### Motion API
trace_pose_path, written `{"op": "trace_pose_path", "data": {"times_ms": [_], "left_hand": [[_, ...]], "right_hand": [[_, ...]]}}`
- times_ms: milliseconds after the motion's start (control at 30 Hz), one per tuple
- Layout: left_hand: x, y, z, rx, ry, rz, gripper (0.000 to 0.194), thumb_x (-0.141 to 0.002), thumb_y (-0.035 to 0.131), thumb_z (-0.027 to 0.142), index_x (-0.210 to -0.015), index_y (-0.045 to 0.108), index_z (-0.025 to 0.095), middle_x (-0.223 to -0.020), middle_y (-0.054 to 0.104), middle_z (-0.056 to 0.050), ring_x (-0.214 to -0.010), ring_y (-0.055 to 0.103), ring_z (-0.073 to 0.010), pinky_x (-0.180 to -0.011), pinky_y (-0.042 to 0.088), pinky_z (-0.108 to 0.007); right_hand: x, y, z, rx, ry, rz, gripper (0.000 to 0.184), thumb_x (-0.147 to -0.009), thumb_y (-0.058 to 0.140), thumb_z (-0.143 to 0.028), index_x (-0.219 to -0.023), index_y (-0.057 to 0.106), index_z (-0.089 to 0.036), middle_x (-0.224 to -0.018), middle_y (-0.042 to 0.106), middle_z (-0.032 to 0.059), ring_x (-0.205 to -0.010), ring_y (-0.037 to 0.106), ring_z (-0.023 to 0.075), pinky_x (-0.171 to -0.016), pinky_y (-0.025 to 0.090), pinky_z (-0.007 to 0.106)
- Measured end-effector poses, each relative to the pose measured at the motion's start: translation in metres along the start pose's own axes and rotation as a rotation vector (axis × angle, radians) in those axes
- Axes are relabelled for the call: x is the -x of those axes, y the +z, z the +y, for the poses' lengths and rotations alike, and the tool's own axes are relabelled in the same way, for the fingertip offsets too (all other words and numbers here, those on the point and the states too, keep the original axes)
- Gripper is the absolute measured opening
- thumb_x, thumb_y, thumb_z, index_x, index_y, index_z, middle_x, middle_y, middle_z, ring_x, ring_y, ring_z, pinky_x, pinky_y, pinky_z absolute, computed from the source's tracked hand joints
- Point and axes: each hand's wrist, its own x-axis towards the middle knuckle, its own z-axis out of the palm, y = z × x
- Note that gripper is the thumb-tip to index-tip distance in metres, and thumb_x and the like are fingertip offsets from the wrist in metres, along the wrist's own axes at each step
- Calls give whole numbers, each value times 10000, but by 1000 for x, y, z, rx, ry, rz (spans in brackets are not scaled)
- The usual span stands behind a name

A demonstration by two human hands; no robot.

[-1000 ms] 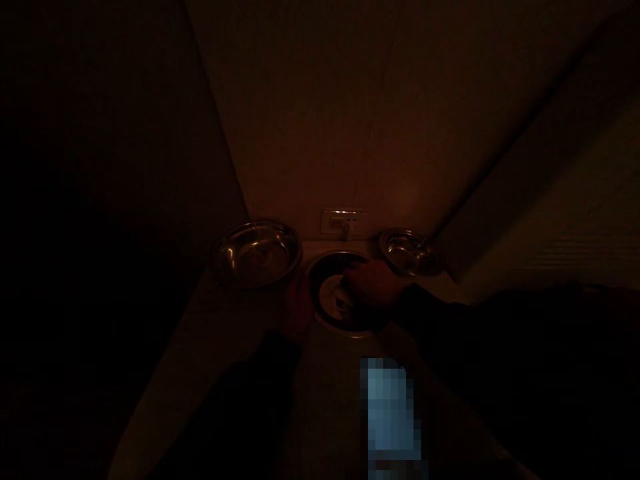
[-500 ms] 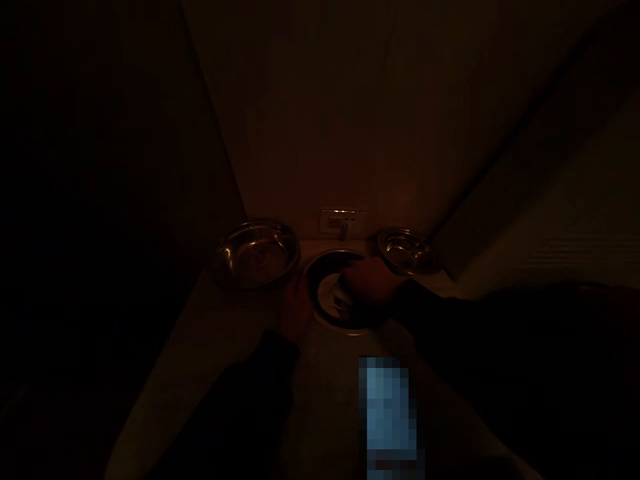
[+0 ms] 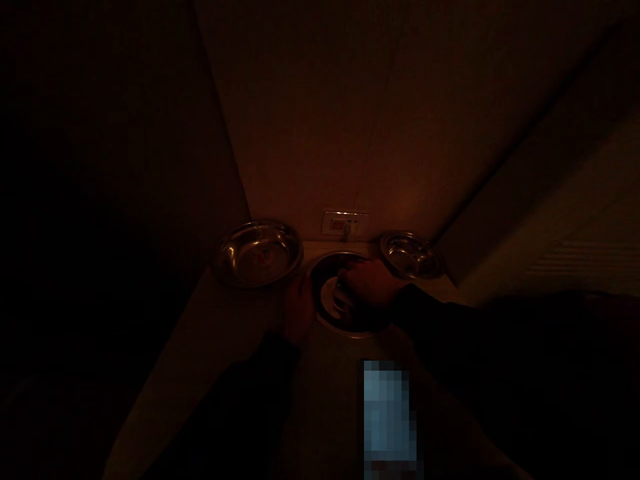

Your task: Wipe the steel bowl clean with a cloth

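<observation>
Tabletop (image 3: 175, 360): left edge slants down toward 7 o'clock; surface shows at 6, between the dark sleeves (image 3: 235, 393).
Wide metal bowl (image 3: 257, 260): 10 o'clock from the middle bowl (image 3: 356, 335).
Left hand (image 3: 298, 312): at the middle bowl's 9 o'clock rim; too dark to tell its grip.
Right hand (image 3: 375, 283): over the 2 o'clock rim, fingers seemingly curled; cannot tell on what.
Small metal bowl (image 3: 411, 255): 2 o'clock, near that hand.

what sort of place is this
Probably a dim indoor corner, perhaps at home: a socket plate on the wall, a tabletop below it, and a shiny bowl at the left. It's too dark to tell which room.
</observation>
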Motion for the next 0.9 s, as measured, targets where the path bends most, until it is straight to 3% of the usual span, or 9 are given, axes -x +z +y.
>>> {"op": "trace_pose_path", "data": {"times_ms": [133,400,667,900], "left_hand": [[1,2,2,-26,29,15,296,-869,413,200,-995,664,105,-1103,673,-119,-1035,603,-237,-973,415,-384],[3,2,2,-47,-23,27,260,-865,423,234,-843,662,131,-911,693,-99,-898,620,-231,-888,443,-369],[4,3,0,-13,-62,24,296,-869,423,256,-962,667,117,-1023,684,-115,-971,611,-244,-920,426,-384],[3,4,-6,26,-22,-6,318,-877,417,304,-995,661,138,-1044,684,-92,-953,615,-217,-894,442,-348]], "right_hand": [[8,-5,9,-3,-43,-97,261,-901,429,-196,-978,675,-158,-967,696,157,-898,667,264,-725,475,354],[19,-14,16,-72,-217,-252,268,-803,537,-188,-1024,689,-182,-966,712,127,-889,674,254,-692,469,307],[21,-10,8,-154,-262,-271,273,-787,563,-236,-1019,685,-159,-1000,704,133,-923,665,241,-742,465,299],[24,-11,-6,-240,-336,-204,256,-836,522,-284,-993,687,-168,-1002,702,102,-910,663,215,-734,467,268]]}}
